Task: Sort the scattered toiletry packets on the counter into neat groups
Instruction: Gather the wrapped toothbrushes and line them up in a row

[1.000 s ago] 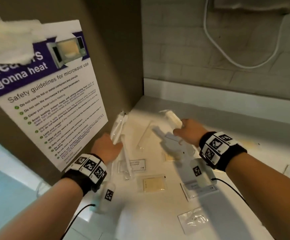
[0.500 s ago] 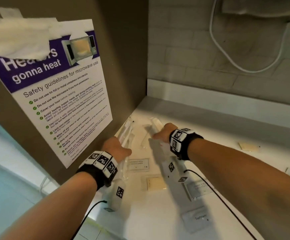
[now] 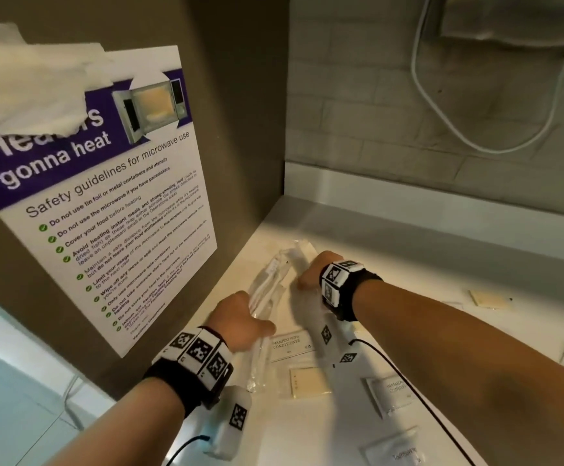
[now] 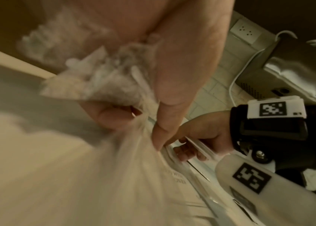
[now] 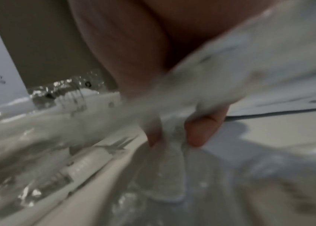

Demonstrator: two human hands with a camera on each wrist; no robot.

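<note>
Clear plastic toothbrush packets [image 3: 267,294] are bunched in the left hand [image 3: 240,322], fingers curled round them, just beside the brown cabinet panel [image 3: 240,129]. Further from that panel, the right hand [image 3: 310,272] pinches another long clear packet [image 5: 172,107] low over the white counter [image 3: 408,237]. Shampoo sachets [image 3: 289,343] and a tan square packet [image 3: 309,381] lie flat on the counter, nearer the person.

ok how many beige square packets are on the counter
2: one beige packet left of the right forearm, one at far right beyond it. More may hide under that arm.
</note>
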